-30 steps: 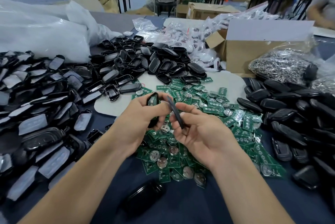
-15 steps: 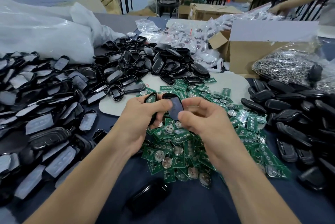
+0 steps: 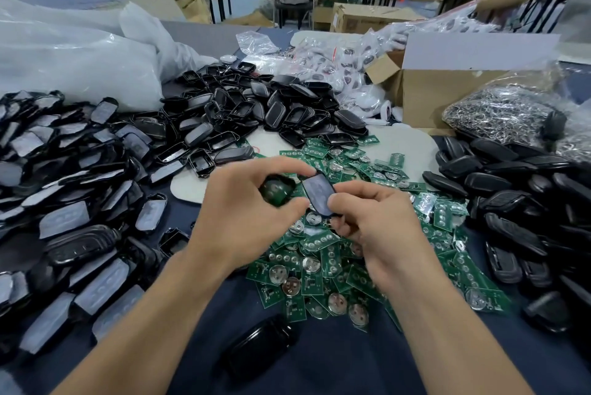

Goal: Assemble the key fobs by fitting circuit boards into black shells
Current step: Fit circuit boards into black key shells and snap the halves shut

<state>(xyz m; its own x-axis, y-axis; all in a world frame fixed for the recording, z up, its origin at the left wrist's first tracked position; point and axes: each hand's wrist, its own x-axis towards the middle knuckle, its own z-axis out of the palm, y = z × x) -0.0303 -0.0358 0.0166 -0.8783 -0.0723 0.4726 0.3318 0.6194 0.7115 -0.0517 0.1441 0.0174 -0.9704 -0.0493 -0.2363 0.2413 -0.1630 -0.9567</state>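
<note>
Two hands, mid-view, over the circuit board heap (image 3: 323, 266) (dozens, too many to count). Left hand (image 3: 243, 212): grip curled round 1 black shell (image 3: 276, 191) w/ green board showing inside. Right hand (image 3: 377, 225): grip pinches 1 grey-faced shell half (image 3: 318, 196), tilted, just beside the first. Wrists bent inward, forearms converging. 1 lone shell (image 3: 259, 350) on the worktop (image 3: 319, 369), nearest the person.

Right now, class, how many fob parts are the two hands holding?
2. A shell with a board inside, gripped by the left hand; a grey-faced cover, pinched by the right hand. Another might be hidden in a palm.
</note>
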